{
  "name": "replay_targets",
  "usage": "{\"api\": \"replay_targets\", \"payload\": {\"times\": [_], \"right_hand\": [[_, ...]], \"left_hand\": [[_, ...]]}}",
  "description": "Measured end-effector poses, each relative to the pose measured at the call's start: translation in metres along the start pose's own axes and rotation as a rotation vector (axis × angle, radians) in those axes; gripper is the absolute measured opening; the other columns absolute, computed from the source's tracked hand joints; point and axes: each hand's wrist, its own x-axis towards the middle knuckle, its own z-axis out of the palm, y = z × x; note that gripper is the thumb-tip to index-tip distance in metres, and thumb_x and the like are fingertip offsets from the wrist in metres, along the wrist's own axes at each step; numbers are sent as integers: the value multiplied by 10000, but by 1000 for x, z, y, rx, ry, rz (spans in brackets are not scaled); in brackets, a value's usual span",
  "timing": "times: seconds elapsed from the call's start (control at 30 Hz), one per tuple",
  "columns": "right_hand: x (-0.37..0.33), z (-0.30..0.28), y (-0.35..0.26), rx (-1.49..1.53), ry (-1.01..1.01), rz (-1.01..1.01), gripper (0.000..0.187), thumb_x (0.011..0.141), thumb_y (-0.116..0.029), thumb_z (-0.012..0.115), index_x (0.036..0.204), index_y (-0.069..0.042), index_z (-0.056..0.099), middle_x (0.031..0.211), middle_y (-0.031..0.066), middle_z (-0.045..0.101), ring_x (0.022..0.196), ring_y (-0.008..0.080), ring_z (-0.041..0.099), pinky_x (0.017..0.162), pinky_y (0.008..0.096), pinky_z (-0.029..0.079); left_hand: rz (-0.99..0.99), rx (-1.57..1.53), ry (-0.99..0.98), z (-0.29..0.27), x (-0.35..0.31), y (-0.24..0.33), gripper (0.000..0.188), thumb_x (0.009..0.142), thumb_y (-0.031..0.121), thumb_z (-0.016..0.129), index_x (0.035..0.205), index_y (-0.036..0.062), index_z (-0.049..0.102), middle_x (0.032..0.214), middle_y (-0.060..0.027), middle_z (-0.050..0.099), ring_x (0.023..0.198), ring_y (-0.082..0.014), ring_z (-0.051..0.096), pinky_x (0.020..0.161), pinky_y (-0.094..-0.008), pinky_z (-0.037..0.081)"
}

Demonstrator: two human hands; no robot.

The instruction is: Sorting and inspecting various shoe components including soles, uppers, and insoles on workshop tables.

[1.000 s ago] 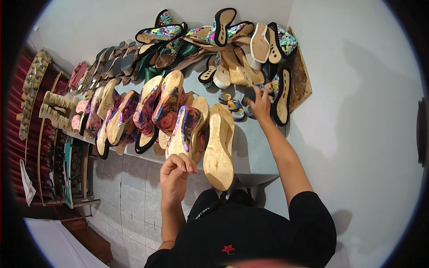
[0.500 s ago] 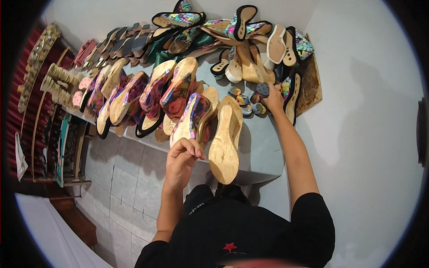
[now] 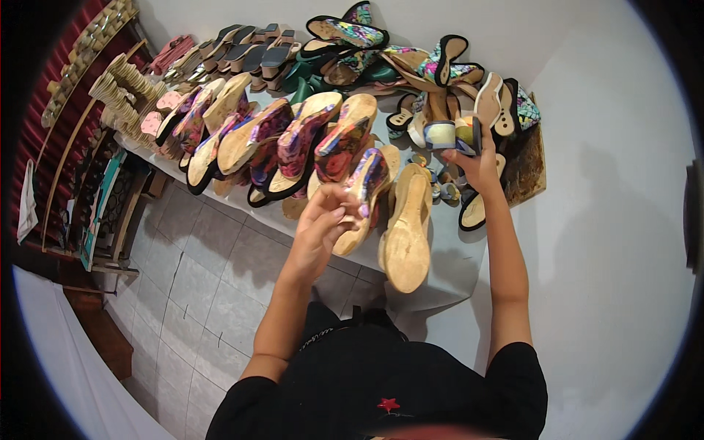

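Above the table, my right hand [image 3: 480, 165] is closed around a pair of printed shoe heels [image 3: 441, 136] in yellow, white and blue, one showing a dark tip. More small printed heels [image 3: 449, 193] lie just below that hand. My left hand [image 3: 323, 224] is raised at the near table edge, fingers loosely bent and apart, with nothing visible in it. Right behind it is a purple floral wedge [image 3: 364, 183]. Between my hands a bare tan wedge sole [image 3: 407, 235] juts over the table's front edge.
Floral wedges [image 3: 293, 147] stand in a row along the table [image 3: 455, 260]. Dark block-heeled sandals [image 3: 257, 55] and a heap of colourful wedges [image 3: 433, 62] fill the back. A brown board [image 3: 524, 165] leans at the right wall. Racks of heels [image 3: 81, 66] stand at left.
My right hand has lifted the printed heels from the small pile and turned them. My left hand has shifted right and up, its fingers opening a little. The view has shifted too.
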Motion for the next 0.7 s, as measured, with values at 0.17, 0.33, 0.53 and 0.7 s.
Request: {"api": "replay_targets", "payload": {"times": [0.17, 0.33, 0.53, 0.7], "right_hand": [[-22, 128, -101, -102, -343, -214, 717, 543, -1, 785, 1155, -88, 423, 1036, 26, 517, 959, 131, 495, 846, 263, 410], [-38, 287, -123, 131, -469, -162, 667, 581, -81, 803, 1124, -83, 416, 998, 33, 526, 930, 122, 509, 822, 266, 419], [-49, 476, -111, 369, -359, -286, 637, 627, -182, 792, 1109, -70, 390, 922, 47, 541, 846, 143, 527, 769, 280, 437], [-45, 573, -116, 639, -333, -48, 597, 702, -236, 743, 1123, -40, 368, 875, 44, 531, 798, 132, 522, 729, 265, 444]], "left_hand": [[129, -129, -101, -10, 7, 41, 756, 743, 454, 604, 1322, 180, 202, 1248, -85, 360, 1136, -238, 401, 865, -416, 401], [471, -273, 242, -77, -13, 86, 535, 859, 467, 420, 1252, 116, 324, 1175, -76, 459, 1067, -205, 477, 862, -358, 419], [737, -202, 478, -213, -39, 161, 546, 890, 501, 338, 1192, 49, 280, 1124, -119, 471, 974, -222, 520, 836, -347, 432], [994, 208, 658, -293, -41, 213, 635, 838, 616, 329, 1113, 45, 285, 956, -147, 516, 839, -195, 538, 754, -319, 453]]}}
